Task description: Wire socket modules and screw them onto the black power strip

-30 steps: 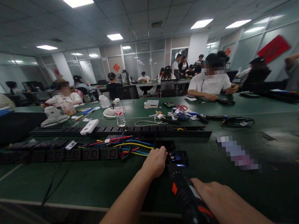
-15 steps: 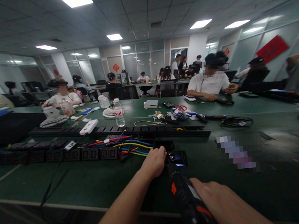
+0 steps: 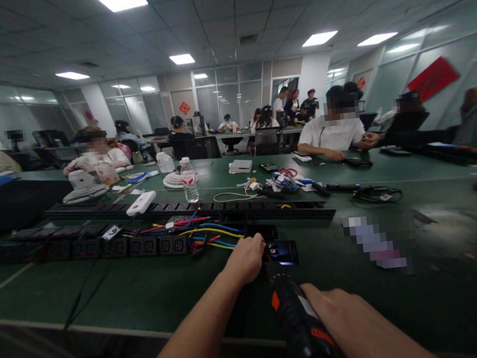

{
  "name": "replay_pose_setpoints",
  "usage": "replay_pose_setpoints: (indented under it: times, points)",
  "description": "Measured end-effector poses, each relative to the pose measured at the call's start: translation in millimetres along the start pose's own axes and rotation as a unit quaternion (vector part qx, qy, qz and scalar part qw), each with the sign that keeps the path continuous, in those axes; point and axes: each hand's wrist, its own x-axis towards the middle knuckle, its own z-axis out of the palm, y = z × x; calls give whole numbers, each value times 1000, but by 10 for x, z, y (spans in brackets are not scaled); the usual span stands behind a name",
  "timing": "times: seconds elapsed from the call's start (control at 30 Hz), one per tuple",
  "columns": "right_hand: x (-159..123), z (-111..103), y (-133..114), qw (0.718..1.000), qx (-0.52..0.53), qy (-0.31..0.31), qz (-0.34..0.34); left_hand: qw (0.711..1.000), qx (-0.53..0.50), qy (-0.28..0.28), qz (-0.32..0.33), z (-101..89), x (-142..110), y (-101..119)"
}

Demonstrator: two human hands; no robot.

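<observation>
Drill [image 3: 300, 314]: black, rounded body with orange patches and a pale label; its long axis slants from low right to upper left, nose pointing away from the wearer towards the display module.
Right grip [image 3: 346, 315]: closed round the drill, whose body lies along its left side; the handle is hidden.
Left grip [image 3: 248, 257]: fingers bunched together just beyond the drill's nose; I can't tell what they pinch.
Display module [image 3: 285, 252]: glossy, dark and rectangular, beyond the drill's nose, its long side running left to right.
Wires [image 3: 216, 232]: yellow, blue and red, thin and curving, beyond the drill to its left.
Socket strip [image 3: 143, 245]: matte black row of square outlets, left of the drill.
Bottle [image 3: 189, 181]: clear ribbed plastic, upright, farther off and left of the drill.
Surface [image 3: 168, 287]: smooth dark green, below the drill.
</observation>
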Motion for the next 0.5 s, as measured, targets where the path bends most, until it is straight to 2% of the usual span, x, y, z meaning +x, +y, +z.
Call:
replay_pose_setpoints:
  times: [0.5]
  points:
    - [3,-18,15,1000,-11,-4,-14,1000,1,10,3,26,6,-12]
